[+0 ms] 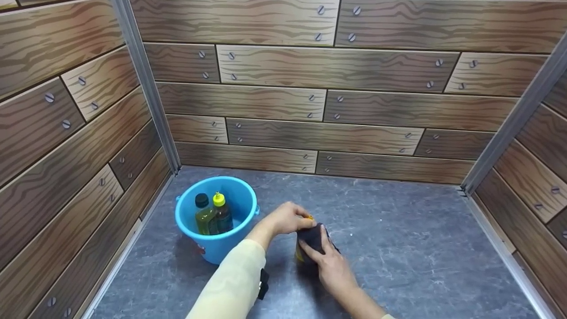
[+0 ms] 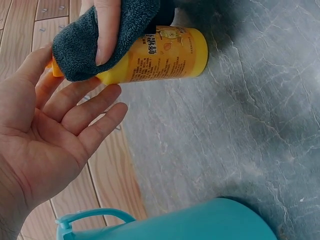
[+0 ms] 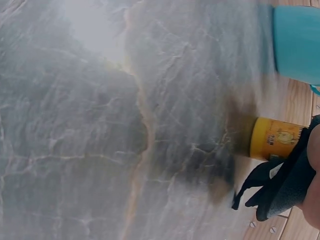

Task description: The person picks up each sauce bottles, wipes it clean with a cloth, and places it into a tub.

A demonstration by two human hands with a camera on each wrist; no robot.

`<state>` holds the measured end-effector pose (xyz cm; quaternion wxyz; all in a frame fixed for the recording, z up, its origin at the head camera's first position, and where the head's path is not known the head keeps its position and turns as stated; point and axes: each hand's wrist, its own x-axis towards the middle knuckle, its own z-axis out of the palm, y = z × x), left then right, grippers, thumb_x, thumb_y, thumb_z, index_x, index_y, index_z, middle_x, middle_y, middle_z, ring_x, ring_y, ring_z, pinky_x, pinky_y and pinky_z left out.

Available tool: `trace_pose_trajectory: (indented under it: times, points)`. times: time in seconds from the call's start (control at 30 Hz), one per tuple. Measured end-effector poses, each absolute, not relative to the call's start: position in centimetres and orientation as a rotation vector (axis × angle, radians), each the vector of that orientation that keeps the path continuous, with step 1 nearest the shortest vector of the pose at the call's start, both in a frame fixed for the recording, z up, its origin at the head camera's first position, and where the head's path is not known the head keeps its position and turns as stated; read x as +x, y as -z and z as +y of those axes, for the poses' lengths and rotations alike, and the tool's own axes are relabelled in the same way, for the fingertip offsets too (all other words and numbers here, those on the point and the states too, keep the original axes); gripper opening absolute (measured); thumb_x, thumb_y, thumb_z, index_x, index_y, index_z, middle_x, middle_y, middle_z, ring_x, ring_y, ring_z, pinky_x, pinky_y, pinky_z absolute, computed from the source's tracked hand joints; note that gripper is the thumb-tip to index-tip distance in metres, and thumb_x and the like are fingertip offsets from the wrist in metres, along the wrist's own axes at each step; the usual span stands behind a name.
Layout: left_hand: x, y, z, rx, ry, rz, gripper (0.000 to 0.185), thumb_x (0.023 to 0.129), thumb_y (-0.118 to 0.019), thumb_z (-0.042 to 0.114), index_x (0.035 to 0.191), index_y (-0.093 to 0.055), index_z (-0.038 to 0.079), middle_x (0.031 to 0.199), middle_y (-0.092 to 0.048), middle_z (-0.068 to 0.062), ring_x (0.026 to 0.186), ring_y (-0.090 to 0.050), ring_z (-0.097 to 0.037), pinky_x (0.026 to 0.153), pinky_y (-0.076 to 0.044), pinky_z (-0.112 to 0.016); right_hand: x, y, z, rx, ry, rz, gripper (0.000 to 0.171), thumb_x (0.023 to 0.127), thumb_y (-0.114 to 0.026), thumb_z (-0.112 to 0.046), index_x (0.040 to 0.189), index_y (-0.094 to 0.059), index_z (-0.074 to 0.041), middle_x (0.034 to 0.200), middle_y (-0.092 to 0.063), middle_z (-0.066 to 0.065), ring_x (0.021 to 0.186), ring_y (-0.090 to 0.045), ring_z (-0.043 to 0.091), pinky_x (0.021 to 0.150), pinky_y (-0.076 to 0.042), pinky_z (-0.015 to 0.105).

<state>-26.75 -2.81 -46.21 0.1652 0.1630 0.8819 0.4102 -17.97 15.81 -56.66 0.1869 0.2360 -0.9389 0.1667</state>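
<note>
Pale-sleeved forearms fill the bottom of the head view, reaching onto the grey marble-patterned counter. At its middle stands a yellow plastic bottle with an orange cap, mostly hidden; the right hand presses a dark grey fleece cloth against its side, while the left hand sits at its top. Just to the left stands a round blue plastic bucket holding 2 bottles of yellow-green liquid. From the left wrist, the left hand lies open, fingers relaxed and only brushing the bottle's shoulder, gripping nothing; right fingers curl over the cloth and clamp it on the bottle's neck. From the right wrist, the bottle's base and hanging folds of cloth show, with the bucket wall beyond; how the right fingers lie cannot be told here. Wiping the bottle looks like the step in hand. Next would call for the left hand to steady the top while the cloth travels down the label.
</note>
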Motion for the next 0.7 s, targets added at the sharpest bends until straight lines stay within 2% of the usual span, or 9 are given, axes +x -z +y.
trace_pose_trajectory:
  times: [0.27,0.43,0.7]
  points:
    - [-26.7,46.2,-2.8,0.448,-1.17,2.509,0.027,0.1,-0.076,0.039,0.114,-0.082,0.016,0.115,-0.074,0.0,0.106,-0.068,-0.018,0.097,-0.056,-0.045,-17.9,57.8,15.6,0.65,-0.487,-2.586,0.079,0.082,-0.078,0.014,0.144,-0.068,-0.034,0.16,-0.035,0.04,0.097,-0.071,0.048,0.061,-0.058,0.046]
    - [-26.7,46.2,-2.8,0.445,-1.18,2.503,0.025,0.101,-0.075,0.037,0.113,-0.082,0.017,0.112,-0.074,0.001,0.106,-0.067,-0.019,0.098,-0.056,-0.046,-18.1,58.4,15.6,0.634,-0.486,-2.555,0.08,0.08,-0.078,0.015,0.143,-0.069,-0.034,0.159,-0.034,0.041,0.078,-0.07,0.041,0.057,-0.056,0.043]
    - [-26.6,46.3,-2.8,0.409,-1.173,2.506,0.027,0.1,-0.076,0.039,0.117,-0.081,0.019,0.121,-0.074,0.0,0.115,-0.066,-0.022,0.103,-0.053,-0.05,-18.0,59.0,15.5,0.613,-0.483,-2.529,0.082,0.076,-0.081,0.014,0.142,-0.07,-0.034,0.158,-0.036,0.041,0.075,-0.069,0.039,0.056,-0.056,0.043]
